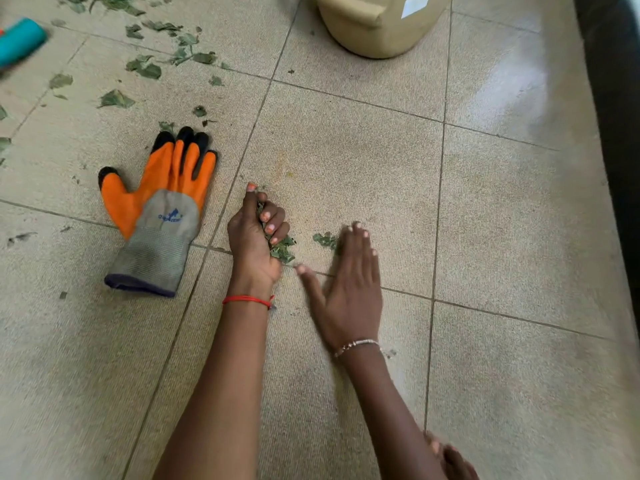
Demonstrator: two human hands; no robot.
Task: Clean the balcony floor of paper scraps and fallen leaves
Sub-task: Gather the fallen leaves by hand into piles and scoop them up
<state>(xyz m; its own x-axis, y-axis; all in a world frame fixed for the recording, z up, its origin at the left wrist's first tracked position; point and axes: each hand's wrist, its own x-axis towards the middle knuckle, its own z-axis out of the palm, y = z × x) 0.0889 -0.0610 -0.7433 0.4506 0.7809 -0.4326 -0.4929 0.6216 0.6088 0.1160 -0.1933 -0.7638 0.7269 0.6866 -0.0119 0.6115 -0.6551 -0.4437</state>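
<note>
My left hand (254, 233) rests on the beige tiled floor (363, 161) with its fingers curled round a clump of green leaf bits (284, 249) that sticks out below them. My right hand (349, 289) lies flat beside it, fingers straight and thumb spread, its fingertips against another small leaf scrap (325, 240). Several more fallen leaves (145, 67) are scattered over the tiles at the upper left. No paper scraps show.
An orange, grey and black work glove (159, 213) lies palm up left of my hands. A tan plastic container (377, 22) stands at the top centre. A teal object (20, 39) is at the far left edge. A dark edge (616, 116) runs down the right.
</note>
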